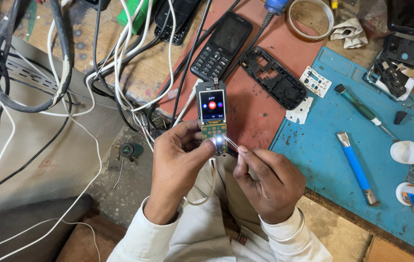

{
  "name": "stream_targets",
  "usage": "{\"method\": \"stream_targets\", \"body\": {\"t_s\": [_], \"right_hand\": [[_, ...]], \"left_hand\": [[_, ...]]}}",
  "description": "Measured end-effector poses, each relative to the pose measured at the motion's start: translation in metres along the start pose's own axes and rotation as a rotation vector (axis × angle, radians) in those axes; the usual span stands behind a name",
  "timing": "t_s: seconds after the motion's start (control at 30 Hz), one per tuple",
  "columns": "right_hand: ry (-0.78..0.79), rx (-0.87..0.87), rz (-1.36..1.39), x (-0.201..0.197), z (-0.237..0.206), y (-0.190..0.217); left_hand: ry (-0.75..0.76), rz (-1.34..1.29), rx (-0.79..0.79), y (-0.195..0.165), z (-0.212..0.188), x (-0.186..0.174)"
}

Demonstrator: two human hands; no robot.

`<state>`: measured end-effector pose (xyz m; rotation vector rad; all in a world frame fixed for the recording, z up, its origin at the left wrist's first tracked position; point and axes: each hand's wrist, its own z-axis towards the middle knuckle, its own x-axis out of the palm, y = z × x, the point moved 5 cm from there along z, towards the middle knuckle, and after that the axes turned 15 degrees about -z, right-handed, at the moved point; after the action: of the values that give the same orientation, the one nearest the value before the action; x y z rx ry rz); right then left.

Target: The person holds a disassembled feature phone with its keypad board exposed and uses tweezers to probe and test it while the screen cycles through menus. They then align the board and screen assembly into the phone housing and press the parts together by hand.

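The messy table has one red mat and one blue mat. Left hand grips one bare lit phone; right hand pinches tweezers.

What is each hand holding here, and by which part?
Left hand pinches the bare phone board at its lower edge; right hand holds tweezers by the rear.

A worn wooden workbench is carrying a red mat with a black keypad phone and an empty phone frame lying on it, beside a blue mat holding a blue-handled tool and a green screwdriver.
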<state>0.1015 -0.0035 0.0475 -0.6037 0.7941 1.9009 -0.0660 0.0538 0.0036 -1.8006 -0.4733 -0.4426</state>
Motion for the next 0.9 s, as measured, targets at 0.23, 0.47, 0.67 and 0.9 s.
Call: {"method": "stream_targets", "body": {"t_s": [0.23,0.47,0.67,0.9], "right_hand": [[0.025,-0.008,-0.035,-0.0003,0.0014,0.0017],[0.042,0.010,-0.034,-0.0011,0.0006,0.0007],[0.017,0.023,0.019,-0.0031,-0.0023,-0.0020],[-0.020,0.029,0.009,-0.0012,-0.0054,-0.0023]], "left_hand": [[0.001,-0.015,0.018,0.0020,0.0001,-0.0005],[0.011,-0.013,0.039,0.0019,-0.0016,0.0010],[0.003,0.012,0.019,0.0017,-0.0032,0.0014],[0.013,-0.006,0.033,0.0006,-0.0030,0.0017]]}}
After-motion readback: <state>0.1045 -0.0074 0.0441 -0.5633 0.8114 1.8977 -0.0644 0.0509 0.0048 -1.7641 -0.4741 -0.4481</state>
